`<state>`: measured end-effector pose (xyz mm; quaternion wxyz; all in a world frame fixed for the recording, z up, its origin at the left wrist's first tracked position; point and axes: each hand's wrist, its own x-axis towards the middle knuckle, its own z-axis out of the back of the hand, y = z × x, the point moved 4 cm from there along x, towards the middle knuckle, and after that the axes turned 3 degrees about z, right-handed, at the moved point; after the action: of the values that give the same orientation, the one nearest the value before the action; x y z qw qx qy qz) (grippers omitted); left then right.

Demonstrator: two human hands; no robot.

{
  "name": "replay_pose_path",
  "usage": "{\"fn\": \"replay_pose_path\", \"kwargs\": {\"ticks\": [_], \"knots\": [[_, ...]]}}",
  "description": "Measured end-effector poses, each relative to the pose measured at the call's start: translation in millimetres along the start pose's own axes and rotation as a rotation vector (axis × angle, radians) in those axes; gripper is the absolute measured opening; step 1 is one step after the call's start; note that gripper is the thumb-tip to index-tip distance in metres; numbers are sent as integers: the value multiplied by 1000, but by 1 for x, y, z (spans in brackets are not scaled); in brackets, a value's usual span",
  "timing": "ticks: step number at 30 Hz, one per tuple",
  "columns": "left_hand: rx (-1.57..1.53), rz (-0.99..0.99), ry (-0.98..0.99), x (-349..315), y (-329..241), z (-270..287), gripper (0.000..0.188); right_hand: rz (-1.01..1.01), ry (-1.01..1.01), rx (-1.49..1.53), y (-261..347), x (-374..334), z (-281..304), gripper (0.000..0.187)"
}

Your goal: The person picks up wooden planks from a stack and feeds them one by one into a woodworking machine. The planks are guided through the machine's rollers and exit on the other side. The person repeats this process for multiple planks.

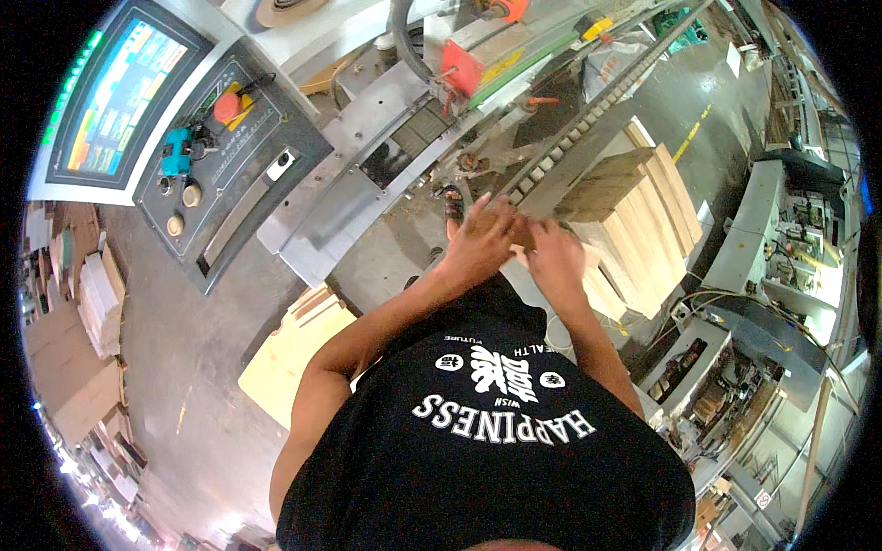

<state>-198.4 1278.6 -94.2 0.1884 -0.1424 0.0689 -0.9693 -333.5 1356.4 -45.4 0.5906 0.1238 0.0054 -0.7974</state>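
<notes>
Both hands are close together in front of my body, beside the lower end of a long chain rail [588, 119]. My left hand [481, 241] has its fingers bent forward near the rail's end. My right hand [557, 261] is curled just to the right of it. A small brown piece [523, 235] shows in the gap between them, partly covered by the fingers; its kind is unclear. Right of my right hand stands a stack of pale wooden boards [634, 234], with the nearest board ends close to my wrist.
A machine control panel [234, 151] with a red knob [227, 108] and a lit screen [124, 87] stands at the left. Another stack of boards [299, 344] lies by my left forearm. Metal machinery [698, 386] is at the right. Cardboard stacks [83, 340] line the far left.
</notes>
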Motion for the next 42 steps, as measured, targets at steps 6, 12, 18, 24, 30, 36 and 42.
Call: {"fn": "replay_pose_path", "kwargs": {"ticks": [6,12,18,24,30,36,42], "knots": [[-206,416,-82,-55,126,-22,60,265,-289,230,70,58,2,49],[99,761,-269,-131,213,-19,60,326,-116,842,81,118,-81,53],[146,996,-349,-137,243,-21,75,-41,448,1759,152,172,-129,53],[87,1050,-303,-162,255,-31,85,21,250,1993,200,216,-166,64],[127,1050,-275,-197,256,-19,74,50,214,2039,210,203,-159,66],[171,1000,-292,-170,255,-35,70,-10,189,2065,194,209,-145,60],[229,972,-246,-146,257,-48,62,-5,162,2009,169,227,-156,62]]}}
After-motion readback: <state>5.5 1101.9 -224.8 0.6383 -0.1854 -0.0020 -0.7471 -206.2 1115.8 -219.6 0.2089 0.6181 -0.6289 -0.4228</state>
